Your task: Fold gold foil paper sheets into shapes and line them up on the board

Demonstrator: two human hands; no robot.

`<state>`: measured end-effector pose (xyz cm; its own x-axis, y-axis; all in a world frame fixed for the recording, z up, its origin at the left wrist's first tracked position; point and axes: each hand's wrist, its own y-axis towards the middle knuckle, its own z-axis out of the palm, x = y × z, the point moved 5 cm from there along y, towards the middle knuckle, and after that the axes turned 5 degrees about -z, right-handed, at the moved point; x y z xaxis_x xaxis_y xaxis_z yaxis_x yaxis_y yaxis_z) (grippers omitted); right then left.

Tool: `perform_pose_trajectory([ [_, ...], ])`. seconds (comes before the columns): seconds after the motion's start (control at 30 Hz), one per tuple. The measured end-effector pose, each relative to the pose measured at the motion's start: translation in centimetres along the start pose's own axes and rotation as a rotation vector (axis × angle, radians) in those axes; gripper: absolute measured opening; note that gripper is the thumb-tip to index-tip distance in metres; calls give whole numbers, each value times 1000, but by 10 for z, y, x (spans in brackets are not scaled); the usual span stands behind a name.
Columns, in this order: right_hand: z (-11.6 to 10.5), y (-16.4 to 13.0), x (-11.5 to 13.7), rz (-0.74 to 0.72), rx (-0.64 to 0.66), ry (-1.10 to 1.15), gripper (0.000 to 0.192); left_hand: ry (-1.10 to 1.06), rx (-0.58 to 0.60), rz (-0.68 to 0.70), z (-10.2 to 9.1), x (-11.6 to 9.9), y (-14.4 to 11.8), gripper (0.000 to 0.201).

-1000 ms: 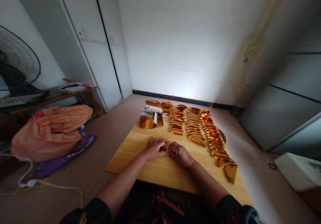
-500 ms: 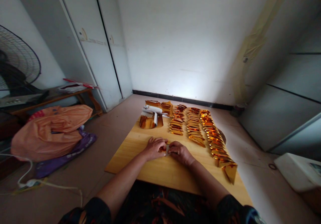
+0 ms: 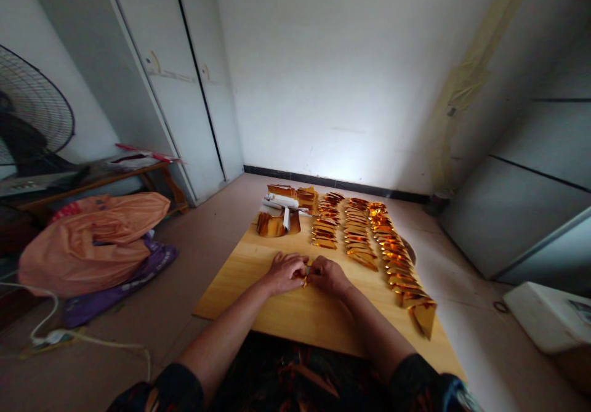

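Over the middle of the wooden board point(image 3: 249, 279), my left hand point(image 3: 285, 273) and my right hand point(image 3: 329, 274) meet with bent fingers. Between them is a small piece of gold foil paper point(image 3: 305, 281), mostly covered by the fingers. Both hands are closed on it, thumbs and fingertips pinching. Rows of folded gold foil pieces point(image 3: 361, 233) lie beyond and to the right of my right hand. Past my left hand sits a curved stack of gold foil sheets point(image 3: 271, 225), with a white roll point(image 3: 281, 201) behind it.
Another stack of gold sheets point(image 3: 306, 197) is at the board's far edge. On the floor to the left lie an orange bag point(image 3: 92, 239) and a purple bag point(image 3: 124, 286), with a white cable point(image 3: 115, 343) nearby. A white box point(image 3: 549, 316) stands at the right.
My right hand has shifted slightly left and turned, closing in on my left hand. A gold edge of the foil now shows below the fingertips. My left hand has barely moved.
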<state>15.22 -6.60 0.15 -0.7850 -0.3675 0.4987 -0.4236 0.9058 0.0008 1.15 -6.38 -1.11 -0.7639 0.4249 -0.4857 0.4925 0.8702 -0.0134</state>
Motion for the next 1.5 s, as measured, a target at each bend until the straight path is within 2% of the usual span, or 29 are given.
perform_pose_trajectory([
  [0.17,-2,0,5,27,33,-43,11,-20,-10,-31,-2,-3,0,10],
  [0.37,1,1,3,32,13,-57,13,-19,-61,-27,-2,-6,0,8],
  [0.7,10,2,-9,22,-149,67,7,-16,-133,-60,3,-2,3,9],
  [0.87,10,3,-17,-69,-235,122,20,-10,-143,-41,3,-3,4,11],
  [1.0,9,1,-19,-88,-262,146,26,-17,-158,-29,5,0,5,12],
  [1.13,10,-3,-16,-83,-263,144,18,-19,-164,-43,9,4,6,11],
  [1.27,12,-2,-16,-72,-263,137,19,-29,-157,-45,9,5,6,12],
  [1.5,8,-13,-15,-116,-436,127,31,-7,-171,-45,5,-3,1,9],
])
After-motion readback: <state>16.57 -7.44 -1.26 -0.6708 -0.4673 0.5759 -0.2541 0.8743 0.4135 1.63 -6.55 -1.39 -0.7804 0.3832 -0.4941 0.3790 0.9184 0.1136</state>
